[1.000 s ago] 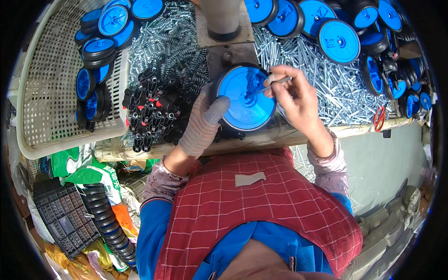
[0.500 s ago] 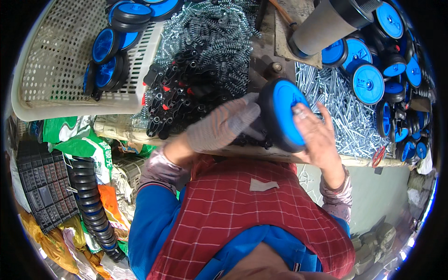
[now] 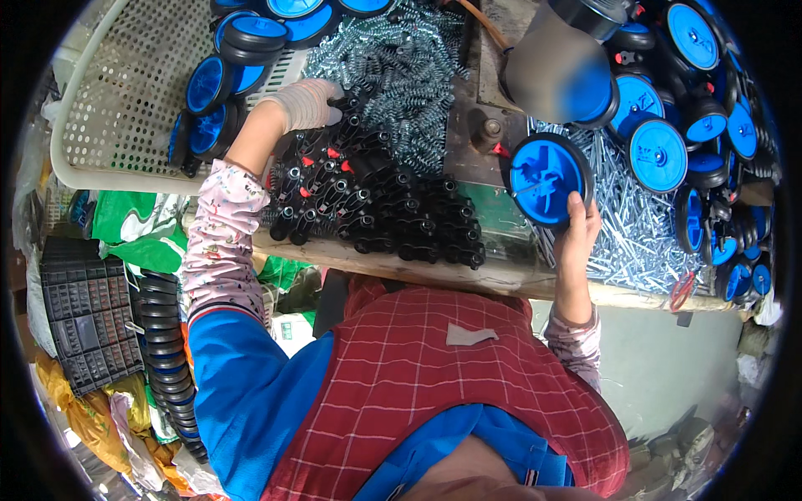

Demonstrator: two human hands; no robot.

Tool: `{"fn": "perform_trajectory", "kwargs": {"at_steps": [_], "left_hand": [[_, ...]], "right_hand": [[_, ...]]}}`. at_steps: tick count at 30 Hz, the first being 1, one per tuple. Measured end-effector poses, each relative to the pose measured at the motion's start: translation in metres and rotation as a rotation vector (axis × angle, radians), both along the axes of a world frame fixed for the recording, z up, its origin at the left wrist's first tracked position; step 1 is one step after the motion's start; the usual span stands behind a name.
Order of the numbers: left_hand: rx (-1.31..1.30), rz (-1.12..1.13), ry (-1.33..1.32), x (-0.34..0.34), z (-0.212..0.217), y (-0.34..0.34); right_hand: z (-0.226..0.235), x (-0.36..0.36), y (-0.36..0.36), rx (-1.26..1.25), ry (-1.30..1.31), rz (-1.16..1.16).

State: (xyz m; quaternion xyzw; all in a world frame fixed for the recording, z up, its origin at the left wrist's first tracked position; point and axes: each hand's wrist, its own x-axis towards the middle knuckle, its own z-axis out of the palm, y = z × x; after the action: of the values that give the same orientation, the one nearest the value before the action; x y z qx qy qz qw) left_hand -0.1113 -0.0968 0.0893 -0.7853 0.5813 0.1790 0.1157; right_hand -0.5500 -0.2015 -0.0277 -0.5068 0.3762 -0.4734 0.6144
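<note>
My right hand (image 3: 576, 235) grips a blue wheel with a black tyre (image 3: 535, 194) by its near right edge, its ribbed blue face turned up. The wheel is just right of a metal post (image 3: 491, 129) on the bench. My left hand (image 3: 307, 105), in a grey striped glove, reaches to the far left edge of a heap of black brackets (image 3: 401, 213), some with red tabs. Its fingers are curled at the dark parts; what they pinch is hidden. Beyond the brackets lies a heap of metal springs (image 3: 401, 100).
A white perforated crate (image 3: 125, 108) with several blue wheels stands at the left. A grey metal cylinder (image 3: 543, 71) rises at the back. Long metal pins (image 3: 635, 242) and more wheels (image 3: 660, 154) lie at the right, with red-handled scissors (image 3: 682, 290) near the bench edge.
My left hand has left the wheel and moved left and away to the brackets. The right hand keeps the wheel, now tilted with its ribbed face upward.
</note>
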Motion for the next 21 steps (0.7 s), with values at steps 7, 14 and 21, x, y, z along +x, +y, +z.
{"fn": "perform_trajectory", "kwargs": {"at_steps": [7, 14, 21], "left_hand": [[-0.591, 0.038, -0.109, -0.078, 0.027, 0.012], [-0.851, -0.110, 0.644, -0.281, -0.053, 0.012], [-0.692, 0.037, 0.950, -0.233, -0.038, -0.016]], "right_hand": [[0.002, 0.013, -0.004, 0.266, -0.471, -0.150], [0.001, 0.060, -0.008, 0.245, -0.454, -0.134], [0.015, 0.069, -0.012, 0.012, -0.478, -0.257]]}}
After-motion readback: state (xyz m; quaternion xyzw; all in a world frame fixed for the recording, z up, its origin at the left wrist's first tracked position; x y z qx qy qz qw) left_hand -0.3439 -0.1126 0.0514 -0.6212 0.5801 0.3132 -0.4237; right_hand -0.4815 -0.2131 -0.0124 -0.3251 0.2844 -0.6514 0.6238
